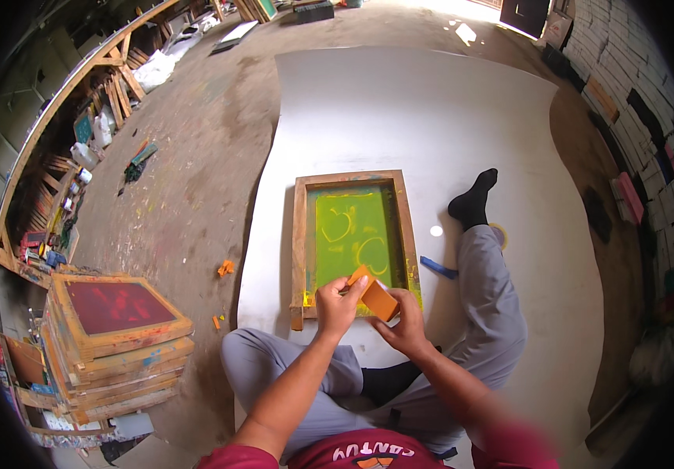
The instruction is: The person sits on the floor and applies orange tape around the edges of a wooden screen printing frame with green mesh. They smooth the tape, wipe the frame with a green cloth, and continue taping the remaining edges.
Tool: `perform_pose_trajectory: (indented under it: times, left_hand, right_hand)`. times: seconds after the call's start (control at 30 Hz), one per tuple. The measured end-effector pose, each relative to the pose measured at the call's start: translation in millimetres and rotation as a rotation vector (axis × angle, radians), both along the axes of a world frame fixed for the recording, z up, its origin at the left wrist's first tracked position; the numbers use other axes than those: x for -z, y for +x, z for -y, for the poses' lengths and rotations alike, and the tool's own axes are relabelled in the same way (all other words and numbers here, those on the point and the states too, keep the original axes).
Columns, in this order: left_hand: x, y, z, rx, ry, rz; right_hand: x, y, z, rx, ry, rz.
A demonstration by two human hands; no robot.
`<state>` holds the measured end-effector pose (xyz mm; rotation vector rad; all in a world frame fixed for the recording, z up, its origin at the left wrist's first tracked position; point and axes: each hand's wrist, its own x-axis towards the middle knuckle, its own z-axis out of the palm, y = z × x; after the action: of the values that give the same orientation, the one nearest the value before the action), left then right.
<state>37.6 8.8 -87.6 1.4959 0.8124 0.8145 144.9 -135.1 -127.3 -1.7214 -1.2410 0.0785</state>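
Over the near end of a wood-edged screen printing frame [302, 234] with green mesh, both hands hold a folded orange strip [381, 302]. Its angled, box-like faces show, but I cannot make out its exact kind. My left hand [338, 307] pinches its upper left part between thumb and fingers. On the other side, my right hand [406, 322] grips its right edge. Yellow curved marks show on the mesh, and yellow stains the frame's wood. The frame lies flat on a large white sheet [384, 109] between my bent legs.
A blue strip [439, 268] and a yellow ring [499, 236] lie by my outstretched right leg. At left stands a stack of wooden frames [122, 352], the top one with dark red mesh. A crumpled orange scrap [226, 268] lies on the concrete floor. Shelving [63, 125] lines the far left.
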Motion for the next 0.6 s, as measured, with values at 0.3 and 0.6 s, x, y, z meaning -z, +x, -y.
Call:
perform_pose_trajectory:
  times: [0.3,0.6]
  left_hand:
    - [43.5,-18.6,-20.7,0.058,-0.476,0.006]
    - [50.5,-49.9,-38.4,0.159,-0.554,-0.139]
  right_hand:
    - [15.2,26.1,-1.1,-0.164,-0.123,-0.005]
    - [-7.2,41.4,-7.7,-0.349,-0.342,-0.031]
